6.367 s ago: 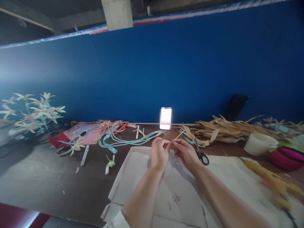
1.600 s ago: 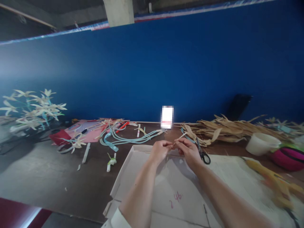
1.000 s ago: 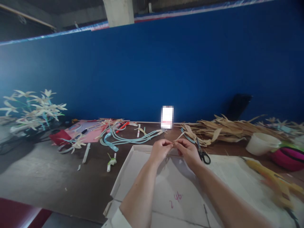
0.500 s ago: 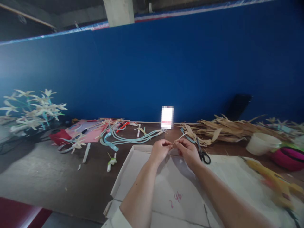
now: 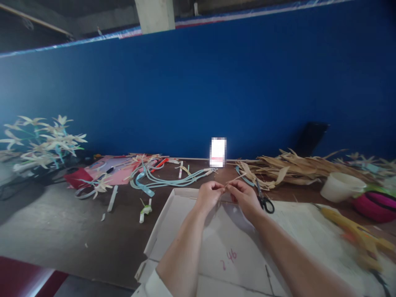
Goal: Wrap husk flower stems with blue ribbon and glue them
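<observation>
My left hand [image 5: 209,198] and my right hand [image 5: 246,200] meet fingertip to fingertip over the far part of a flattened cardboard box [image 5: 176,225]. Between their pinched fingers is a thin, pale strip [image 5: 237,178], apparently of dried husk. One end pokes out above my right fingers, and the fingers hide its middle. Something thin also hangs below my left fingertips, too faint to name. Black-handled scissors [image 5: 267,205] lie just right of my right hand. Handwritten figures [image 5: 229,259] mark the cardboard under my forearms.
Dried husks [image 5: 297,169] are heaped at the back right, near a white cup [image 5: 340,187], a pink pouch [image 5: 374,206] and a yellow glue gun [image 5: 355,235]. Pale blue cords [image 5: 173,184] lie back left. Husk flowers [image 5: 52,140] stand far left. A blue partition [image 5: 198,90] rises behind.
The strip's free end has swung slightly to the right and lies a little flatter. Both hands stay in nearly the same place, still pinched together.
</observation>
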### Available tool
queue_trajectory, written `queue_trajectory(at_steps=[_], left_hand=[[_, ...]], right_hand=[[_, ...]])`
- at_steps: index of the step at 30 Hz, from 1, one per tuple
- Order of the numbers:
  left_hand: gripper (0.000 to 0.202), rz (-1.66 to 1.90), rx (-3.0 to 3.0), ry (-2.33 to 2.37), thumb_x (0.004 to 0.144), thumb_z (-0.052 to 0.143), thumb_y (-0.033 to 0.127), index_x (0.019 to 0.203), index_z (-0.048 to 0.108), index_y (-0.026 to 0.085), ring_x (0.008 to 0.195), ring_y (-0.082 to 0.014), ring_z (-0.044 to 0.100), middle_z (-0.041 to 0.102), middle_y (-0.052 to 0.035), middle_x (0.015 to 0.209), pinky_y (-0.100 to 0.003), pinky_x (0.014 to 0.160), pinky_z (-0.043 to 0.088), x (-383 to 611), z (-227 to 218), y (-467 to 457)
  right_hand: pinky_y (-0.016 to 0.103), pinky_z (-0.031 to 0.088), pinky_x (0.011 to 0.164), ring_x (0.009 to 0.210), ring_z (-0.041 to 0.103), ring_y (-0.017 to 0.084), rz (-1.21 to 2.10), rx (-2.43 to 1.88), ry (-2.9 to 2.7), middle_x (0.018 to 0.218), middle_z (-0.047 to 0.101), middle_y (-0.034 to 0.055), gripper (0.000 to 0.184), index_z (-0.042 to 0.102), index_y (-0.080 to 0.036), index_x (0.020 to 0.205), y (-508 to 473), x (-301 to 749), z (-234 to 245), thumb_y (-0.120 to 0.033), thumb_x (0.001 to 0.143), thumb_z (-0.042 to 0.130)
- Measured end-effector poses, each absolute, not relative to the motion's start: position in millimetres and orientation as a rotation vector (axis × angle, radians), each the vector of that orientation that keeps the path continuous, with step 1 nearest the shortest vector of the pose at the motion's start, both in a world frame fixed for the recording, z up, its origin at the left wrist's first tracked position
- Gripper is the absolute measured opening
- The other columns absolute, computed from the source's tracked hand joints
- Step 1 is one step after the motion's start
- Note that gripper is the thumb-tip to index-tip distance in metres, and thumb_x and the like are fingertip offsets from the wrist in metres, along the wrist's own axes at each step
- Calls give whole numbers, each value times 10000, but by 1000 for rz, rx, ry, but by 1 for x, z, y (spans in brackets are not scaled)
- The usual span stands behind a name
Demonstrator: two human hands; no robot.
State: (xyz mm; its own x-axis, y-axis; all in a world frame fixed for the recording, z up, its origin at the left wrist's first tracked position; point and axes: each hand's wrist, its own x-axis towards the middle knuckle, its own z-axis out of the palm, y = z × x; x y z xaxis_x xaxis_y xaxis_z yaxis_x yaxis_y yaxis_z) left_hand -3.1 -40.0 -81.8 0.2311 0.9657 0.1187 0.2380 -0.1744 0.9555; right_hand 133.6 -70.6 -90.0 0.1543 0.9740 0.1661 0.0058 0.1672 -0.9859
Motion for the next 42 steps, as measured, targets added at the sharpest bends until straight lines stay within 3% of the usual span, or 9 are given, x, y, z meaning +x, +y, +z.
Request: queue_trajectory(at_steps=[15, 42], left_hand=[[171, 1050, 1579, 1183, 663, 623, 303, 737, 671, 157, 678, -132, 575, 662, -27, 715, -223, 613, 406, -2, -81, -41], [112, 1097, 1693, 1296, 697, 588, 258, 741, 658, 182, 672, -121, 573, 658, -10, 714, -224, 626, 404, 4, -78, -46]], right_hand=[[204, 294, 408, 427, 389, 90, 837, -1300, -1292, 472, 458, -46, 239, 596, -186, 778, -69, 134, -91, -420, 736, 566], [228, 365, 471, 484, 466, 111, 597, -1388, -1404, 612, 576, -2, 233, 616, -184, 794, -74, 131, -86, -389, 764, 510]])
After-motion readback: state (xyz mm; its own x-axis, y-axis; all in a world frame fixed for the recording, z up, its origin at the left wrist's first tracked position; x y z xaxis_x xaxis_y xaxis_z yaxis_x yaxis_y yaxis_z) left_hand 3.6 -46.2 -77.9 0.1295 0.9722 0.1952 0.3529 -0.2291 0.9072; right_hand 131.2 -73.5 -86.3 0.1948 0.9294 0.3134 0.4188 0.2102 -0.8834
